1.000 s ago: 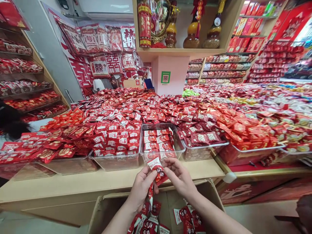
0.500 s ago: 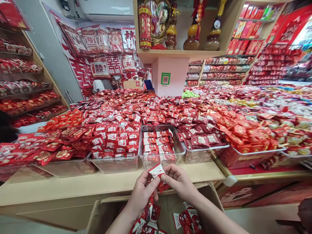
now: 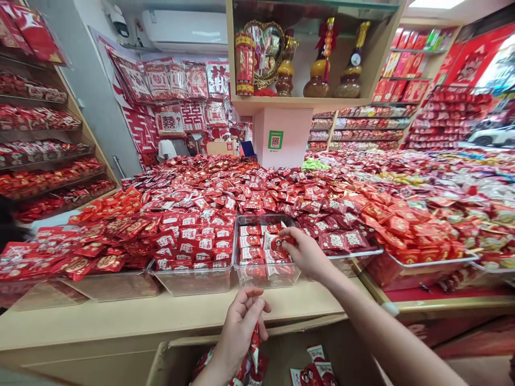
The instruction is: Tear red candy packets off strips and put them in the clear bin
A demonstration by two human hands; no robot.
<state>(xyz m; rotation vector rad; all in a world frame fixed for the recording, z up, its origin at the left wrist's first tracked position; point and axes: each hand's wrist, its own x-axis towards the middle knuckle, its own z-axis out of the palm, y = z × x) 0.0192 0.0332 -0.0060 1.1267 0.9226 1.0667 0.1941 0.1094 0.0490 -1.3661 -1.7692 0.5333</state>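
Observation:
My right hand [image 3: 308, 251] reaches over a clear plastic bin [image 3: 246, 280], its fingers pinching a small red-and-white candy packet [image 3: 274, 242] with a printed figure on it. Similar packets [image 3: 251, 253] lie in rows inside that bin. Nearer to me, my left hand [image 3: 243, 324] hovers above an open cardboard box [image 3: 309, 325], curled round at least one red packet [image 3: 255, 342] that hangs below its fingers. More red-and-white packets [image 3: 314, 372] lie loose in the box; my left wrist partly hides those on the left.
Heaped bins of red packets stand on both sides, with a maroon pile [image 3: 341, 236] at right and an orange-red pile [image 3: 422, 230] beyond. A wooden counter edge [image 3: 100, 316] runs between bins and box. Overhead, a display shelf [image 3: 298, 103] holds gourd-shaped bottles.
My right hand has left my left hand and moved forward to the bin with one packet. My left hand has dropped slightly toward the box. The view has tilted up a little.

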